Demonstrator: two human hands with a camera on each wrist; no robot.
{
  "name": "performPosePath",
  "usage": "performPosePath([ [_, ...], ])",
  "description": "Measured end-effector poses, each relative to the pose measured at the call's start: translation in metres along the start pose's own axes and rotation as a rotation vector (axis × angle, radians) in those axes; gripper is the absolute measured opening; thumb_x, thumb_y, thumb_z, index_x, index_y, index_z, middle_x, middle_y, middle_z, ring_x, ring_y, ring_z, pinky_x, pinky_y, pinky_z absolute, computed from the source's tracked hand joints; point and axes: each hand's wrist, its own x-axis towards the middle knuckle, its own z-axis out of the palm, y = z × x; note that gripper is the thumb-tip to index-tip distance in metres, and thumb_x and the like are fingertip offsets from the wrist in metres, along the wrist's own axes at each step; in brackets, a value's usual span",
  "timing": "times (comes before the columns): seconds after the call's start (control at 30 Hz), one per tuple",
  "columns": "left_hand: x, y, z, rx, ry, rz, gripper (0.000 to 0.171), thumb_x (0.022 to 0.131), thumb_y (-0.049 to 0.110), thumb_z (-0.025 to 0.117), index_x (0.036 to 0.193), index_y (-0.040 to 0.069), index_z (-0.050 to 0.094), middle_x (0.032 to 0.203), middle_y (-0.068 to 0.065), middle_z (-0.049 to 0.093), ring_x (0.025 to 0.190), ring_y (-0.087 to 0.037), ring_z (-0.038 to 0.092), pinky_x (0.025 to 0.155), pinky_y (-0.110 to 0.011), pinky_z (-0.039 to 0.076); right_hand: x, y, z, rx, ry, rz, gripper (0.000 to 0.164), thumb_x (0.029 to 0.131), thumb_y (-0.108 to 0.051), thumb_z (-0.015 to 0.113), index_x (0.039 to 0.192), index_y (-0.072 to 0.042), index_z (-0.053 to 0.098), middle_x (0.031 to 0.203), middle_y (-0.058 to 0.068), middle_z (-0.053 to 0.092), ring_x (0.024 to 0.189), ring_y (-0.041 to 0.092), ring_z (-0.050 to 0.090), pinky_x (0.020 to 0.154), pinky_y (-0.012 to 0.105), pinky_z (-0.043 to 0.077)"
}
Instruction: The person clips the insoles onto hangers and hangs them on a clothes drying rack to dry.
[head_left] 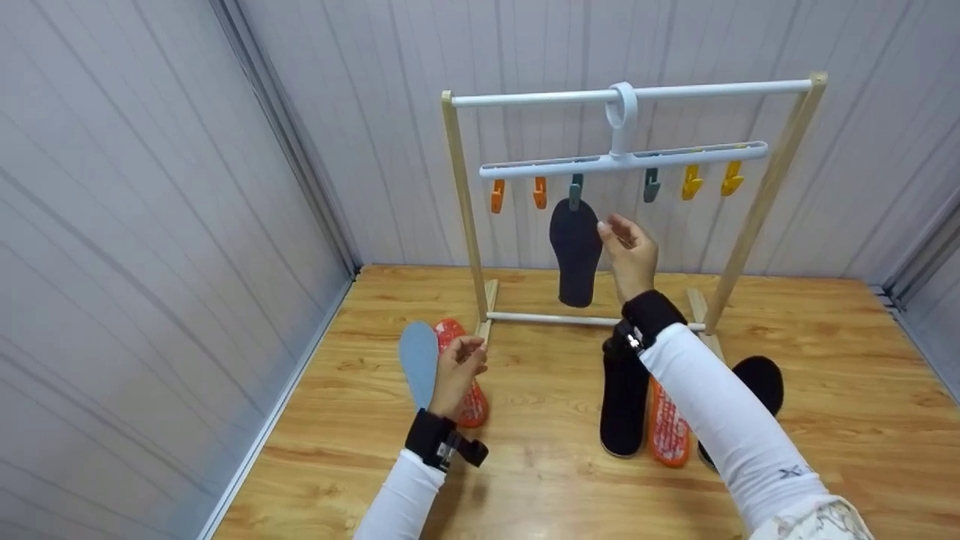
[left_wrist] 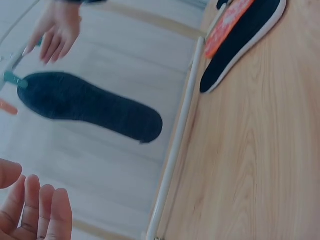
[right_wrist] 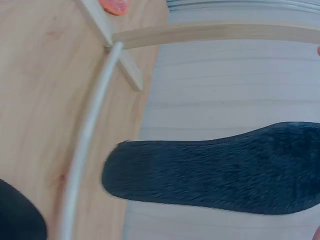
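A dark insole (head_left: 576,255) hangs by its wide end from a grey-green clip (head_left: 575,192) on a white hanger (head_left: 555,166). My right hand (head_left: 631,251) is just right of the insole's upper part, fingers loosely bent and holding nothing. Lower on the left, my left hand (head_left: 457,373) is held above a grey-blue insole (head_left: 418,360) and a red patterned insole (head_left: 450,330), with nothing in its fingers. In the left wrist view, the left fingers (left_wrist: 45,210) are relaxed and apart from the hanging insole (left_wrist: 90,102).
The hanger hooks over the top bar of a wooden rack (head_left: 461,172). Orange clips (head_left: 540,193), another grey-green clip (head_left: 652,185) and yellow clips (head_left: 691,183) hang unoccupied. On the floor at right lie a black insole (head_left: 622,412), a red patterned insole (head_left: 669,431) and another black insole (head_left: 759,382).
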Motion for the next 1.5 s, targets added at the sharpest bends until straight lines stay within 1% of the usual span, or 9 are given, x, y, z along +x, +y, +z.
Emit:
performPosePath([
  [0.2,0.010,-0.006,-0.016,-0.024,0.017,0.005,0.019,0.093,0.003,0.056,0.109,-0.007,0.054,0.087,-0.007,0.056,0.076,-0.013,0.057,0.075,-0.032,0.054,-0.005,0.014,-0.012,0.006,0.014,0.023,0.042,0.089,-0.014,0.064,0.125,0.006,0.055,0.123,0.022,0.056,0.103,0.017,0.053,0.090,0.024,0.044],
  [0.4,0.016,-0.012,-0.033,0.016,0.041,-0.068,0.020,0.093,0.006,0.057,0.110,-0.005,0.055,0.085,-0.002,0.058,0.075,-0.014,0.061,0.074,-0.032,0.052,-0.007,0.032,-0.020,0.052,0.002,0.025,0.043,0.090,-0.015,0.064,0.128,0.002,0.053,0.118,0.009,0.057,0.101,0.011,0.052,0.088,0.019,0.042],
  [0.63,0.031,-0.008,-0.062,0.100,0.115,-0.120,0.021,0.092,0.003,0.054,0.111,-0.007,0.054,0.086,-0.006,0.057,0.076,-0.013,0.056,0.074,-0.035,0.052,-0.017,0.037,-0.026,0.122,-0.010,0.017,0.041,0.090,-0.010,0.062,0.126,0.008,0.052,0.105,-0.001,0.061,0.099,0.012,0.054,0.088,0.019,0.042],
  [0.9,0.056,-0.006,-0.099,0.163,0.212,-0.201,0.028,0.092,0.004,0.054,0.116,-0.009,0.052,0.094,-0.009,0.057,0.072,-0.013,0.055,0.071,-0.032,0.053,-0.022,0.038,-0.034,0.126,-0.009,0.055,0.037,0.090,-0.007,0.062,0.124,0.006,0.054,0.114,0.014,0.059,0.096,0.011,0.054,0.086,0.018,0.043],
  [1.03,0.065,-0.011,-0.112,0.218,0.262,-0.232,0.028,0.090,0.004,0.056,0.114,-0.010,0.052,0.091,-0.007,0.056,0.071,-0.015,0.055,0.067,-0.030,0.052,-0.030,0.029,-0.039,0.096,-0.013,0.065,0.038,0.090,-0.005,0.061,0.124,0.009,0.052,0.106,0.004,0.061,0.096,0.010,0.054,0.085,0.017,0.043],
  [1.13,0.068,-0.015,-0.121,0.299,0.285,-0.261,0.026,0.090,0.006,0.056,0.112,-0.007,0.053,0.090,-0.010,0.058,0.071,-0.018,0.055,0.064,-0.030,0.050,-0.037,0.020,-0.042,0.062,-0.023,0.078,0.039,0.090,-0.005,0.060,0.125,0.010,0.051,0.100,-0.006,0.060,0.096,0.009,0.054,0.086,0.016,0.043],
  [1.23,0.070,-0.017,-0.129,0.421,0.279,-0.287,0.028,0.090,0.010,0.056,0.113,-0.004,0.053,0.096,-0.018,0.059,0.073,-0.023,0.056,0.062,-0.032,0.046,-0.041,0.015,-0.044,0.041,-0.028,0.082,0.038,0.091,-0.006,0.060,0.125,0.009,0.052,0.101,-0.006,0.059,0.097,0.009,0.053,0.087,0.017,0.043],
  [1.33,0.070,-0.017,-0.137,0.525,0.269,-0.325,0.032,0.091,0.015,0.055,0.116,-0.004,0.054,0.102,-0.021,0.058,0.082,-0.027,0.057,0.067,-0.033,0.046,-0.044,0.014,-0.044,0.024,-0.035,0.083,0.038,0.091,-0.007,0.060,0.125,0.009,0.052,0.106,0.000,0.059,0.096,0.009,0.053,0.087,0.017,0.043],
  [1.5,0.069,-0.015,-0.151,0.717,0.252,-0.347,0.033,0.091,0.017,0.053,0.108,-0.011,0.058,0.096,-0.020,0.059,0.086,-0.030,0.055,0.077,-0.039,0.046,-0.050,0.019,-0.042,0.009,-0.059,0.100,0.038,0.091,-0.006,0.060,0.124,0.010,0.052,0.113,0.013,0.059,0.095,0.008,0.054,0.086,0.017,0.043],
])
